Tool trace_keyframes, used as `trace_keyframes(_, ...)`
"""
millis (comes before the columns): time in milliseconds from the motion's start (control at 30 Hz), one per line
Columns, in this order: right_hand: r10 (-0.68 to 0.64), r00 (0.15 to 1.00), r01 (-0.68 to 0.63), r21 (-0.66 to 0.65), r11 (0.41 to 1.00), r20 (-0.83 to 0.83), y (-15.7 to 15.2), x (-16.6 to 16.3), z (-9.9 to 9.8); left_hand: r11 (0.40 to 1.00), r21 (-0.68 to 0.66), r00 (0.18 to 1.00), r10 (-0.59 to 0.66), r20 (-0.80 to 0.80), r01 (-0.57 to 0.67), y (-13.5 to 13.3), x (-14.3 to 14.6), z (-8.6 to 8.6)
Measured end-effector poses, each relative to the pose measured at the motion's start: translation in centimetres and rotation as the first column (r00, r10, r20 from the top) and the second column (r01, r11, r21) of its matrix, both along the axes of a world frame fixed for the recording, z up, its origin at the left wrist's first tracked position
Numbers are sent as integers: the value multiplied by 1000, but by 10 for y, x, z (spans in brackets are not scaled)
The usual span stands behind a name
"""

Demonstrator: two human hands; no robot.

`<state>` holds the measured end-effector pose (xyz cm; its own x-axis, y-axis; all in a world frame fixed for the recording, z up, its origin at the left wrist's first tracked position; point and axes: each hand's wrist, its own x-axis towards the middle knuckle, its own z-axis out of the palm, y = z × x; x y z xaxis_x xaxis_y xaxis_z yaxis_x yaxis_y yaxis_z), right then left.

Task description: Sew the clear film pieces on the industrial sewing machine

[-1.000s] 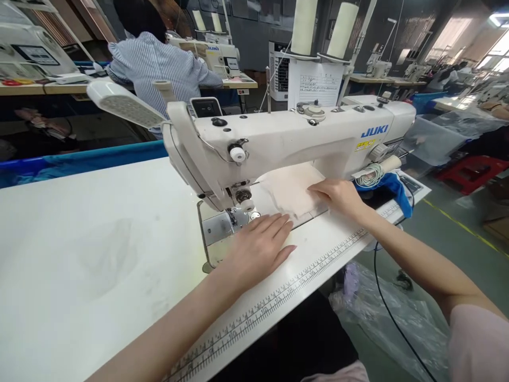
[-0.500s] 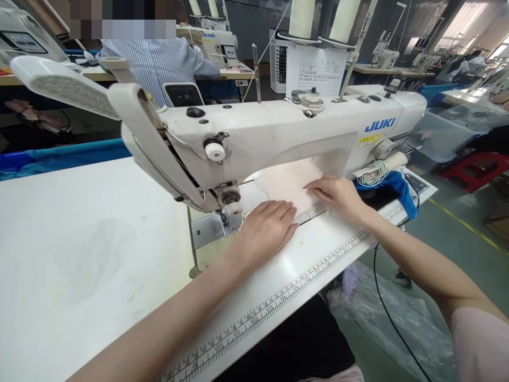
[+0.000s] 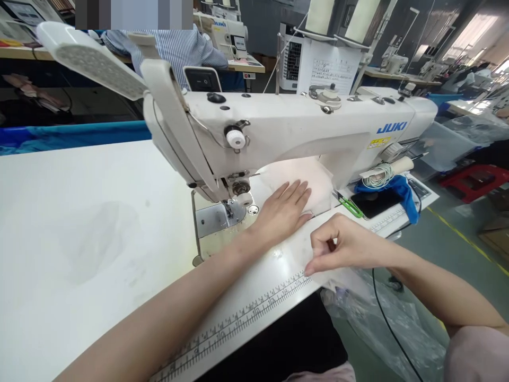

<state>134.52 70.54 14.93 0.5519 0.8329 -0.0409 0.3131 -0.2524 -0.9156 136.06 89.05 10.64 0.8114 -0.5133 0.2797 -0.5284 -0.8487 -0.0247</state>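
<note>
My left hand lies flat, fingers spread, on a pale cream fabric piece spread on the bed of the white JUKI sewing machine, just right of the presser foot. My right hand hovers at the table's front edge with thumb and forefinger pinched on the corner of a thin pale sheet lying over the table edge. How much of that sheet it grips is hard to see.
Green thread snips, a black panel, blue cloth and a corded spool lie right of the fabric. A printed ruler runs along the table edge. A plastic bag hangs below. A co-worker's striped shirt is behind.
My right hand left the fabric and came back to the table's front edge, pinching shut. My left hand slid further right onto the fabric. The snips are now uncovered.
</note>
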Motion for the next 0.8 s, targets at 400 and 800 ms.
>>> trace_keyframes(400,-121,920,227,256,940,-372,77,-28,-28,626,-599,838,174,-517,-499,36,-139,36)
trace_keyframes(800,195,848,-72,258,963,-493,91,-16,-21,357,-684,699,-108,-707,-636,82,-141,43)
